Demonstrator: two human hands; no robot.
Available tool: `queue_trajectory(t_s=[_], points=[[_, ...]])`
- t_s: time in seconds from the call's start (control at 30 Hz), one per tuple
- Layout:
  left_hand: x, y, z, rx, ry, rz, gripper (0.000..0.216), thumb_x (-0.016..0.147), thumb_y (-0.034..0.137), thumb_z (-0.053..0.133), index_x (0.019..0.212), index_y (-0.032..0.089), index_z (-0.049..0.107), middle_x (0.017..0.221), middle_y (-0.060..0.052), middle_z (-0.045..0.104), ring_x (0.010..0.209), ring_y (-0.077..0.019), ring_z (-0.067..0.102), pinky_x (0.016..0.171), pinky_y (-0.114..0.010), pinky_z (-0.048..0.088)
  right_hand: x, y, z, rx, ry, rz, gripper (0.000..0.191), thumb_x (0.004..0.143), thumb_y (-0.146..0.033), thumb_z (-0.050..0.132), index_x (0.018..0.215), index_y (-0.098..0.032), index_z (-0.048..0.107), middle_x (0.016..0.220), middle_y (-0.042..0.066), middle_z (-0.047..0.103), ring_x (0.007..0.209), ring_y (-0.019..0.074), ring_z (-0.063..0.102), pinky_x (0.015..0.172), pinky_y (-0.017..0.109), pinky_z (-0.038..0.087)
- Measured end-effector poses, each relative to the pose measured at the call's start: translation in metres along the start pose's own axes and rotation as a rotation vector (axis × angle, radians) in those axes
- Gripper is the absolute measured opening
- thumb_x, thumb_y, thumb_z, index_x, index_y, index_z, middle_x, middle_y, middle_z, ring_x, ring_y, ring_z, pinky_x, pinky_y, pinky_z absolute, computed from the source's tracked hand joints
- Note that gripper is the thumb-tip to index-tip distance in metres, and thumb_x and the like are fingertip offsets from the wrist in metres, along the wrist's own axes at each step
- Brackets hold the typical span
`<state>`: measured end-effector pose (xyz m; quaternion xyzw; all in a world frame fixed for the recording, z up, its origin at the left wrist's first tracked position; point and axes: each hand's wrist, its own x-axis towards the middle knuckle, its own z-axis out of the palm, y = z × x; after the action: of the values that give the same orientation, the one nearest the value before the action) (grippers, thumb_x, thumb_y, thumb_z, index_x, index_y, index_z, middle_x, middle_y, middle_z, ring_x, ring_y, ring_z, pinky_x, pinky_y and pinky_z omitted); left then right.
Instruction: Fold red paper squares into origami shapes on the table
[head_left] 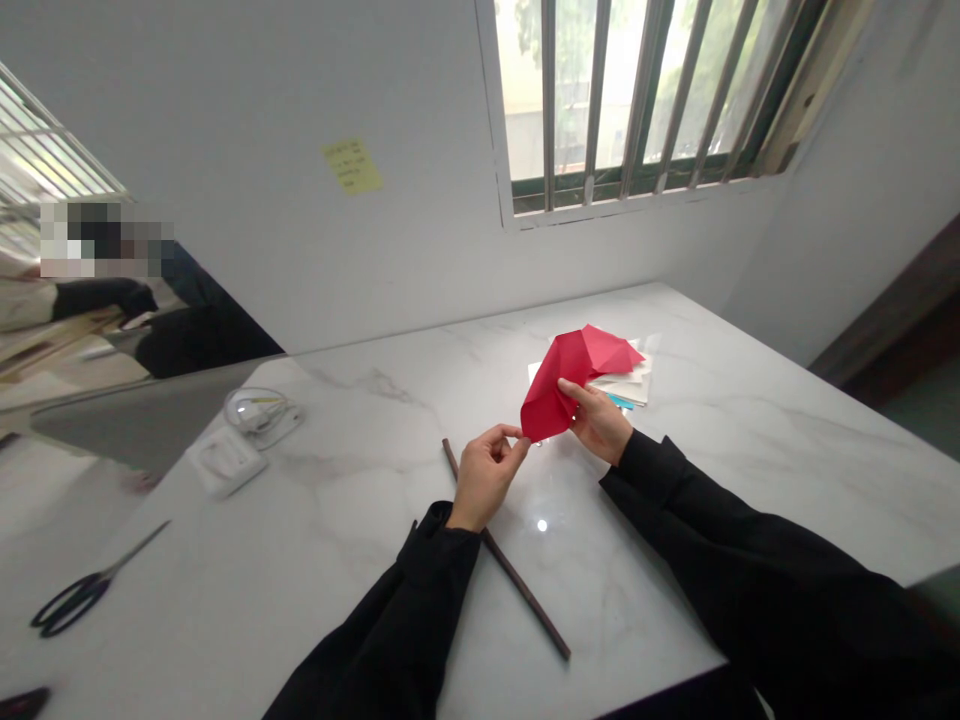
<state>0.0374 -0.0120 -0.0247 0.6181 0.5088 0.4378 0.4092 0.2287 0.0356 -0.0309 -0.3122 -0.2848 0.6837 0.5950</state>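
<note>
A sheet of red paper (pixel 556 385), curved and partly bent over, is held up above the table between my two hands. My left hand (pixel 487 475) pinches its lower left corner between thumb and fingertips. On its right side, my right hand (pixel 598 420) grips the paper with the thumb in front and the fingers behind, mostly hidden. Just behind the sheet lie more red paper pieces (pixel 609 351) on a stack of white papers (pixel 634 388), with a bit of blue (pixel 621 402) showing below. A thin dark brown stick (pixel 529 595) lies on the table, passing under my left wrist.
Scissors (pixel 86 595) with black handles lie at the left of the marble-patterned table (pixel 750 440). Near them are a white box (pixel 225 461) and a coiled white cable (pixel 259 412). A yellow note (pixel 352 166) hangs on the wall; a barred window is above. Another person (pixel 202 315) sits at far left.
</note>
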Motion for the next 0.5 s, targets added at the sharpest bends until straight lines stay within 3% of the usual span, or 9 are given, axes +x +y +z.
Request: queue_trajectory(t_s=[0.5], points=[[-0.0011,0.0012,-0.0013,0.004,-0.026,0.012,0.032,0.085,0.049,0.072,0.09,0.018,0.072,0.054,0.008,0.038,0.051,-0.01,0.031,0.051,-0.025,0.023,-0.0003,-0.0016,0.0,0.017,0.0,0.001,0.032,0.07,-0.041,0.089,0.09,-0.023,0.071,0.096,0.0,0.075,0.09,0.0182,0.068,0.081,0.031,0.055]])
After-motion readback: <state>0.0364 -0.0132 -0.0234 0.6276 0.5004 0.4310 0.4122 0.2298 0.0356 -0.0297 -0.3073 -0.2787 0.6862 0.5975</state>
